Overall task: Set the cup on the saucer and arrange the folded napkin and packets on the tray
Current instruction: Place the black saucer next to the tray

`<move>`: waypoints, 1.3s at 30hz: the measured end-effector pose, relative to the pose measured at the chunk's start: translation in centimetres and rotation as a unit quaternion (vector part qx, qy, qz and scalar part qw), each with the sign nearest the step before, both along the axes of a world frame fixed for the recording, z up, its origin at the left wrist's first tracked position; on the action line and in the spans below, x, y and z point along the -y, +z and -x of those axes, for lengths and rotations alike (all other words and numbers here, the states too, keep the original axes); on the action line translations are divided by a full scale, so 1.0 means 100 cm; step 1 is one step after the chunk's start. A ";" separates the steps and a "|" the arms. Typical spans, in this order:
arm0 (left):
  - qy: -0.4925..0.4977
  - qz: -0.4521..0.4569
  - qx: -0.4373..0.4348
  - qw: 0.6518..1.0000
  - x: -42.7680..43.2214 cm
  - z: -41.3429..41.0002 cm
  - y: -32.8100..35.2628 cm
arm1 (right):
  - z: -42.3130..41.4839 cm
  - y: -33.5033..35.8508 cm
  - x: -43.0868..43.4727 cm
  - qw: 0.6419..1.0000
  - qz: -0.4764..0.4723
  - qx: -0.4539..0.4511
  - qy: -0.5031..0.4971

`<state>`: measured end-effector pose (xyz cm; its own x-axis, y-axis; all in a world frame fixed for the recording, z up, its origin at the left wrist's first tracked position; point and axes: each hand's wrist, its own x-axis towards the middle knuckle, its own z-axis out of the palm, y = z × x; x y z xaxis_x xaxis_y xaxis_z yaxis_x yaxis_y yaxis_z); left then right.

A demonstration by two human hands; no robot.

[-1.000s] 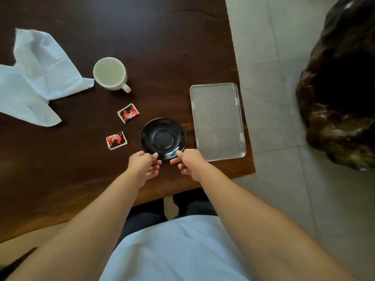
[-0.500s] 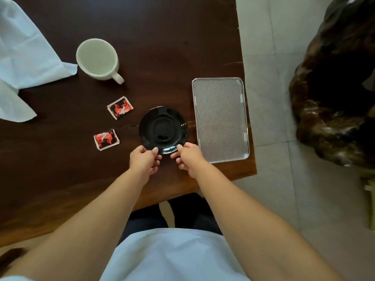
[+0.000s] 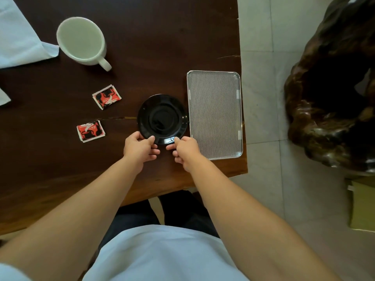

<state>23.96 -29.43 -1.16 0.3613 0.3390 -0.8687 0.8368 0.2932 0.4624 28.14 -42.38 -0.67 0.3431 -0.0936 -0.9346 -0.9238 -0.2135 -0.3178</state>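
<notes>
A black saucer [image 3: 162, 118] lies on the dark wooden table [image 3: 142, 37], just left of a ribbed silver tray [image 3: 214, 114]. My left hand [image 3: 140, 149] pinches the saucer's near-left rim and my right hand [image 3: 185, 149] pinches its near-right rim. A white cup [image 3: 81, 40] stands empty at the far left with its handle pointing toward me. Two red-and-black packets lie left of the saucer, one farther [image 3: 107, 96] and one nearer [image 3: 90, 131]. A white napkin [image 3: 20, 41] lies loosely open at the far left, partly out of frame.
The table's right edge runs just past the tray, with pale floor tiles [image 3: 263, 179] beyond. A large dark carved wooden object [image 3: 332, 88] stands on the floor at the right. My legs are under the near table edge.
The view has shifted, so the cup and napkin sit nearer the upper-left corner. Both hands stay on the saucer's near rim; the saucer is slightly closer to the tray.
</notes>
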 end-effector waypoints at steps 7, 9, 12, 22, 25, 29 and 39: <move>-0.008 -0.007 -0.012 1.000 -0.001 0.000 -0.001 | -0.004 0.005 0.002 1.000 -0.010 -0.015 -0.002; -0.015 0.005 -0.015 1.000 -0.004 0.002 0.003 | -0.006 0.010 0.004 0.999 -0.019 -0.026 -0.012; -0.027 0.038 -0.020 0.999 -0.011 0.008 0.016 | -0.007 0.019 0.005 0.999 -0.030 -0.032 -0.003; -0.139 -0.059 -0.062 0.987 -0.040 0.016 0.074 | -0.008 0.052 -0.017 0.977 0.083 0.047 0.192; -0.174 -0.106 -0.058 0.977 -0.050 0.018 0.094 | -0.016 0.071 -0.032 0.955 0.090 0.092 0.266; -0.219 -0.171 -0.033 0.960 -0.061 0.015 0.118 | -0.030 0.094 -0.055 0.926 0.071 0.153 0.337; -0.187 -0.233 0.046 0.953 -0.086 0.005 0.164 | -0.044 0.135 -0.096 0.845 0.043 0.262 0.464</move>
<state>23.50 -20.81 15.28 0.6005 0.5129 -0.6135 0.7916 -0.2730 0.5466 32.54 -32.77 12.81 0.6706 0.3827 -0.6355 -0.0843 -0.8118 -0.5778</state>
